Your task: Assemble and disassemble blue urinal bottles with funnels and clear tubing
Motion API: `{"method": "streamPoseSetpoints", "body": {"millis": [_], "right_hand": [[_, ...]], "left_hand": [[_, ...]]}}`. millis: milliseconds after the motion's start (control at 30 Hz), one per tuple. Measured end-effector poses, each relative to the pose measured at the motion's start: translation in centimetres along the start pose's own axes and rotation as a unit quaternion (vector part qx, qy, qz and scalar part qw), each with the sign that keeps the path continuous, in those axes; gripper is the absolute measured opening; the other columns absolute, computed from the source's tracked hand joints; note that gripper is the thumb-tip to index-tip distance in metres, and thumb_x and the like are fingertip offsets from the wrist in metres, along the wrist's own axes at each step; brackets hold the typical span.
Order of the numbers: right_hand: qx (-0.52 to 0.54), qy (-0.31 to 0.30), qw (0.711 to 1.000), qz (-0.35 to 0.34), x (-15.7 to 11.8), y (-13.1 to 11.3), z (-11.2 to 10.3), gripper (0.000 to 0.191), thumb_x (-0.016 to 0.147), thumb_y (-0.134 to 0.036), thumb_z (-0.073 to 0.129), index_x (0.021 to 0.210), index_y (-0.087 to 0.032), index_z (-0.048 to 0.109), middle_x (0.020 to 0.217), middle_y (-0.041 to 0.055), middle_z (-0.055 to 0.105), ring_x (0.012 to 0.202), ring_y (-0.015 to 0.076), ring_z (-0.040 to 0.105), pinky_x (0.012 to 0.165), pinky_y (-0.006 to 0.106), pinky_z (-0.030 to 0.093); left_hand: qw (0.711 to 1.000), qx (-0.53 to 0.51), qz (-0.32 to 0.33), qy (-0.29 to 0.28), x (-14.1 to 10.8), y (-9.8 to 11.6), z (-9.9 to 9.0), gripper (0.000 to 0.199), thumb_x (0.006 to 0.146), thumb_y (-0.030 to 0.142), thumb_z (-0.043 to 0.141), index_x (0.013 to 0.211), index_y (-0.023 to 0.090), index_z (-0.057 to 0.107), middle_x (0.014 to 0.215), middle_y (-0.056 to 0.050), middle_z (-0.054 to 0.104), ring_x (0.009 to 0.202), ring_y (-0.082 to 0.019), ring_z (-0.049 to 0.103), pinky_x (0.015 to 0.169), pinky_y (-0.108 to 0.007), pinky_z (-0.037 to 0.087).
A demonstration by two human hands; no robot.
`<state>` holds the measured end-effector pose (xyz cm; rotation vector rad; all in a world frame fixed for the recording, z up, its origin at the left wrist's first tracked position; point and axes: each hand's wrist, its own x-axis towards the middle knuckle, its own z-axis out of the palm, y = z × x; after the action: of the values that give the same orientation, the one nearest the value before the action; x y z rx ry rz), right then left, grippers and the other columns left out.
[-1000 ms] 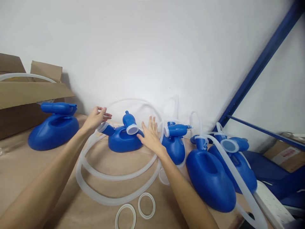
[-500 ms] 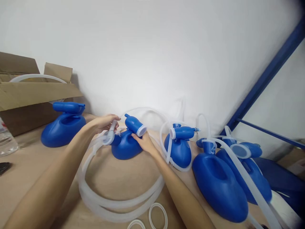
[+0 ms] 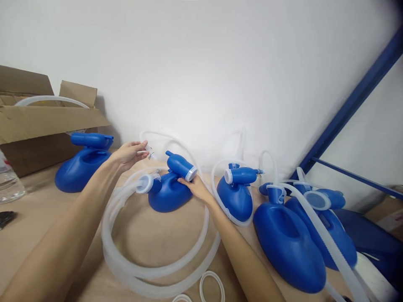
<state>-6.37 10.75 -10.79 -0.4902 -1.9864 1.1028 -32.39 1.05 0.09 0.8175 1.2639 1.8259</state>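
In the head view, my left hand [image 3: 129,153] is raised left of the middle blue urinal bottle [image 3: 170,196], fingers closed around the end of a thin clear tube [image 3: 153,133]. A small wire clip [image 3: 151,155] shows by its fingertips. My right hand [image 3: 197,188] grips the bottle at its right side, thumb near the handle opening. On top of the bottle lies a blue funnel-shaped head [image 3: 181,165] with a white rim. The bottle's white-collared neck [image 3: 145,183] points left, and a thick translucent hose [image 3: 108,235] coils from it across the table.
Several more blue bottles with hoses stand right, including a near one [image 3: 288,247]; another bottle [image 3: 80,167] stands left by an open cardboard box [image 3: 53,126]. White rings [image 3: 212,287] lie in front. A clear water bottle [image 3: 11,184] and black object [image 3: 6,218] sit far left.
My left hand has moved up and left, away from the bottle's neck, and the thin tube now arcs further left. My right hand stays on the bottle.
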Motion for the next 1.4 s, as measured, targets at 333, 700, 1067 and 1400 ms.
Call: {"method": "streamPoseSetpoints", "body": {"millis": [333, 700, 1067, 1400], "right_hand": [[0.053, -0.038, 0.998, 0.02, -0.9, -0.2, -0.9, 0.061, 0.077, -0.057, 0.082, 0.124, -0.02, 0.071, 0.125, 0.0106, 0.075, 0.126, 0.032, 0.065, 0.114, 0.053, 0.047], [0.068, -0.022, 0.997, -0.029, -1.2, -1.9, -1.6, 0.146, 0.05, -0.054, 0.099, 0.166, -0.026, 0.015, 0.145, 0.016, 0.06, 0.134, 0.0347, 0.059, 0.118, 0.053, 0.041], [0.092, -0.047, 0.994, -0.046, -1.2, -4.0, -2.0, 0.102, 0.074, -0.069, 0.077, 0.157, -0.021, 0.043, 0.156, 0.0156, 0.052, 0.147, 0.0356, 0.046, 0.122, 0.049, 0.035], [0.072, -0.01, 0.994, -0.079, -1.1, -4.4, -1.9, 0.067, 0.081, -0.042, 0.054, 0.144, -0.021, 0.062, 0.154, 0.0057, 0.057, 0.145, 0.0327, 0.048, 0.124, 0.047, 0.033]], "left_hand": [[0.996, -0.09, -0.002, 0.023, 0.1, -2.9, 2.9, 0.02, 0.081, -0.005, 0.069, 0.074, 0.012, 0.063, 0.077, -0.006, 0.07, 0.071, -0.014, 0.071, 0.072, -0.024, 0.064], [0.993, -0.117, -0.023, 0.015, -0.1, -3.7, 3.7, 0.024, 0.079, -0.005, 0.072, 0.072, 0.015, 0.06, 0.081, -0.006, 0.072, 0.081, -0.017, 0.075, 0.082, -0.03, 0.066], [0.988, -0.148, -0.005, 0.042, 0.0, -4.3, 4.2, 0.019, 0.083, -0.001, 0.068, 0.072, 0.014, 0.064, 0.08, -0.007, 0.074, 0.085, -0.016, 0.074, 0.085, -0.027, 0.065], [0.985, -0.168, 0.004, 0.03, -0.2, -4.0, 4.5, 0.023, 0.083, 0.001, 0.07, 0.068, 0.015, 0.059, 0.08, -0.006, 0.075, 0.08, -0.014, 0.075, 0.078, -0.023, 0.064]]}}
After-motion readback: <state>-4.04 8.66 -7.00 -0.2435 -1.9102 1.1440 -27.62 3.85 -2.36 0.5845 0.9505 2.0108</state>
